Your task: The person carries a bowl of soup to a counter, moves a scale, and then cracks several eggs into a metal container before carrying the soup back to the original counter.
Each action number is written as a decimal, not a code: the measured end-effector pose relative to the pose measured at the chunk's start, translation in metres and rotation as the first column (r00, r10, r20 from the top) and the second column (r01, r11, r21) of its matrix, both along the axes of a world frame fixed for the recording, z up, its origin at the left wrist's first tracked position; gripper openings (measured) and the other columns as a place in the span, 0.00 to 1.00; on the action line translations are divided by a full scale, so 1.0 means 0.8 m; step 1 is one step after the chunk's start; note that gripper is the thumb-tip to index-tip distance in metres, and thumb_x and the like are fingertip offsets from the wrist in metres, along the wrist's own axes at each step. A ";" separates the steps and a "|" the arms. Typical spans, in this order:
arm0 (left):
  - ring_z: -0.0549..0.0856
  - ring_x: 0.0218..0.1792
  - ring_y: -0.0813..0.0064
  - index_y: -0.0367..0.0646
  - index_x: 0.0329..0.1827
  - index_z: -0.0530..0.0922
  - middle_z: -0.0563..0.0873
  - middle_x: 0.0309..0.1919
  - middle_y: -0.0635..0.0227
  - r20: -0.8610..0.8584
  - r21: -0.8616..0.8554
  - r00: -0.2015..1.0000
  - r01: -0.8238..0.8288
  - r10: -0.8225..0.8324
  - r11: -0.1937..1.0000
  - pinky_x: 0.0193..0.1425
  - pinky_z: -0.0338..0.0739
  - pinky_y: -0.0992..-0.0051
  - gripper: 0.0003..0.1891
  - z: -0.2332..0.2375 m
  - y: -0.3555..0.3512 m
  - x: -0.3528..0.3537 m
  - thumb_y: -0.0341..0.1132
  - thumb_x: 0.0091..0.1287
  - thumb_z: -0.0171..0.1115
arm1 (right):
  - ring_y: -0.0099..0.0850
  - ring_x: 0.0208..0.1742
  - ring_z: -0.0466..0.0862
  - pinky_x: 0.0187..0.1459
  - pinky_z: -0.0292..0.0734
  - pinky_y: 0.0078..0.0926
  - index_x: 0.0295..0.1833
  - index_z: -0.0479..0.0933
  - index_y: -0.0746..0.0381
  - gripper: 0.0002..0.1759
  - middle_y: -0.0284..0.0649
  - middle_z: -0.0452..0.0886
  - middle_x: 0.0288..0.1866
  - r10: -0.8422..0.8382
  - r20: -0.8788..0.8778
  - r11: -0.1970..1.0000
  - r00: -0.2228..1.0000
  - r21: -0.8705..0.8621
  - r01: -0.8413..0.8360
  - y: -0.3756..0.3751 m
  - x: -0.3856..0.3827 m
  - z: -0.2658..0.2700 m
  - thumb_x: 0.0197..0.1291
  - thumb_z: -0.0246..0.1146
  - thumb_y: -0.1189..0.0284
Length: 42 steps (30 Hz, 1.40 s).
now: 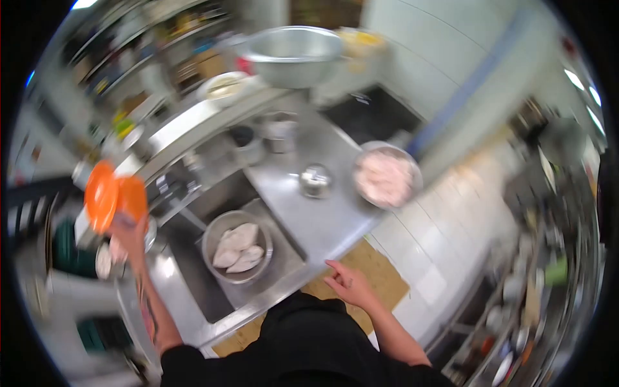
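My left hand [131, 232] reaches out at the far left, closed on an orange plastic container [133, 195]. A round orange piece [102, 197], maybe its lid or a second bowl, sits against it; motion blur hides the exact grip. My right hand [350, 284] hovers by the counter's front edge, fingers partly apart and holding nothing. In the sink [200, 284] between my hands stands a metal bowl [269, 258] with several pale pieces of raw meat [237, 247]. A second bowl, full of pink raw meat [385, 175], rests at the counter's right end.
A small shiny metal bowl [315, 180] and metal canisters [280, 132] stand on the steel counter [290, 206]. A large metal basin [294, 58] sits on the raised shelf behind. A faucet [180, 187] reaches over the sink. Cluttered racks [509, 322] line the right side.
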<state>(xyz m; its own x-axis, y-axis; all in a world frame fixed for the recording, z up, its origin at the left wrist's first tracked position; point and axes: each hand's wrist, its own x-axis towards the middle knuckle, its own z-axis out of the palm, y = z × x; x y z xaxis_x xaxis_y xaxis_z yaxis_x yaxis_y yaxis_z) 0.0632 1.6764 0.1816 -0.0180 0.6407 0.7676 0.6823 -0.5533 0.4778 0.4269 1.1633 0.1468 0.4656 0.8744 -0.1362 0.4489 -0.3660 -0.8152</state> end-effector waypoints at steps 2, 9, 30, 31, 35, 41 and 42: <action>0.77 0.62 0.60 0.37 0.74 0.59 0.73 0.65 0.54 0.104 -0.163 0.948 0.316 -0.302 0.935 0.69 0.70 0.63 0.47 0.016 -0.101 0.036 0.34 0.56 0.81 | 0.43 0.34 0.85 0.38 0.80 0.38 0.68 0.74 0.56 0.27 0.42 0.86 0.36 -0.147 0.030 0.989 0.989 -0.016 0.147 -0.074 -0.008 0.006 0.67 0.66 0.59; 0.80 0.57 0.64 0.33 0.71 0.64 0.78 0.59 0.55 0.285 -0.291 0.427 0.891 -0.858 0.347 0.68 0.72 0.63 0.42 0.014 -0.429 0.276 0.31 0.55 0.78 | 0.50 0.39 0.86 0.41 0.80 0.47 0.69 0.74 0.56 0.27 0.46 0.86 0.35 -0.452 0.228 0.856 0.862 -0.160 0.491 -0.391 -0.082 -0.011 0.66 0.65 0.63; 0.79 0.56 0.59 0.38 0.70 0.69 0.76 0.58 0.54 0.116 0.076 -0.992 -0.047 0.056 -0.996 0.63 0.74 0.62 0.47 0.193 -1.631 0.503 0.42 0.46 0.83 | 0.51 0.64 0.80 0.62 0.77 0.44 0.75 0.69 0.55 0.36 0.51 0.78 0.66 -0.860 0.191 -0.500 -0.473 -0.496 0.710 -0.680 -0.469 -0.072 0.64 0.65 0.54; 0.77 0.57 0.56 0.39 0.71 0.66 0.74 0.59 0.52 0.051 0.117 -0.999 0.020 -0.014 -0.993 0.64 0.73 0.61 0.50 0.205 -1.675 0.491 0.45 0.45 0.83 | 0.50 0.63 0.80 0.62 0.77 0.44 0.74 0.70 0.55 0.35 0.52 0.78 0.65 -0.818 0.171 -0.554 -0.549 -0.490 0.673 -0.678 -0.473 -0.078 0.64 0.65 0.54; 0.75 0.59 0.48 0.40 0.75 0.64 0.70 0.60 0.47 -0.008 0.060 -0.990 0.138 -0.139 -0.989 0.67 0.72 0.56 0.56 0.250 -1.821 0.452 0.49 0.42 0.84 | 0.50 0.62 0.81 0.62 0.77 0.44 0.72 0.73 0.56 0.34 0.52 0.81 0.62 -0.597 0.215 -0.770 -0.773 -0.427 0.475 -0.663 -0.476 -0.111 0.63 0.67 0.55; 0.72 0.60 0.38 0.47 0.80 0.59 0.69 0.59 0.38 -0.147 -0.006 -0.979 0.142 -0.140 -0.990 0.65 0.71 0.51 0.59 0.274 -1.974 0.433 0.60 0.44 0.77 | 0.47 0.49 0.87 0.53 0.82 0.40 0.69 0.76 0.60 0.32 0.51 0.85 0.56 -0.200 0.126 -0.926 -0.972 -0.348 0.146 -0.637 -0.454 -0.122 0.62 0.69 0.58; 0.72 0.60 0.38 0.47 0.80 0.59 0.69 0.59 0.38 -0.149 -0.008 -0.982 0.118 -0.115 -0.993 0.65 0.71 0.51 0.59 0.270 -1.989 0.429 0.60 0.44 0.77 | 0.44 0.47 0.88 0.51 0.83 0.38 0.69 0.75 0.61 0.32 0.51 0.85 0.56 -0.157 0.110 -0.930 -0.982 -0.350 0.109 -0.633 -0.452 -0.122 0.63 0.69 0.59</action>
